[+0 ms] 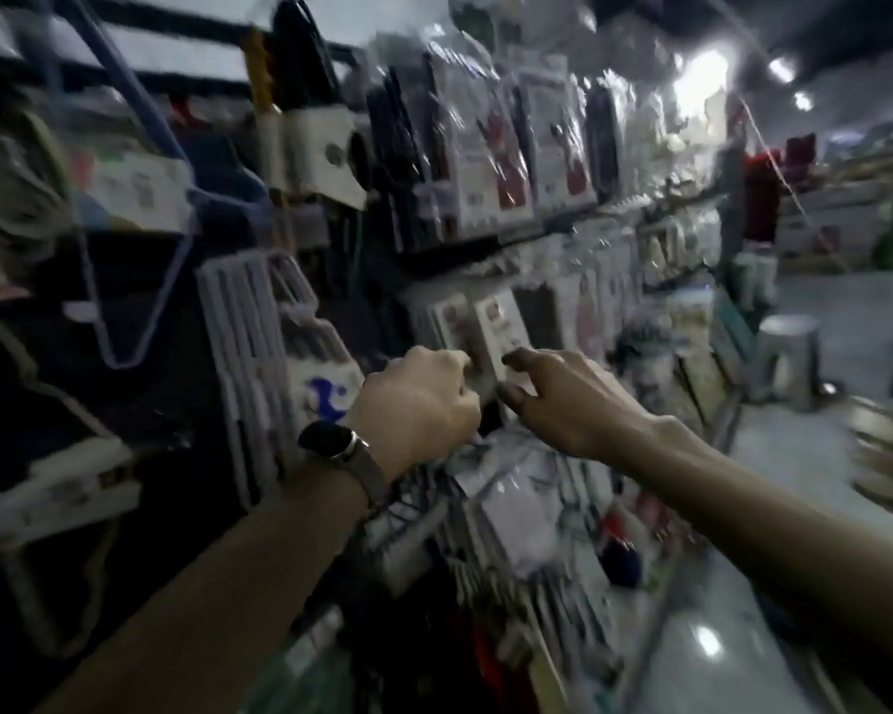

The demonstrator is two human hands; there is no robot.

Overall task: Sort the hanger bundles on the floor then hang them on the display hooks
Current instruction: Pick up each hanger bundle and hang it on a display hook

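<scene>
Reaching toward a wall of hanging packets (pixel 485 162), the left hand (pixel 418 399), with a watch (pixel 331 440) on its wrist, has its fingers curled under, and I cannot tell whether it holds anything. The right hand (pixel 563 399), just beside it, has its fingers spread and lightly bent, with the tips at a white card packet (pixel 501 327); blur hides whether they pinch it. A bundle of white hangers (pixel 259 353) hangs on the display just left of the left hand.
</scene>
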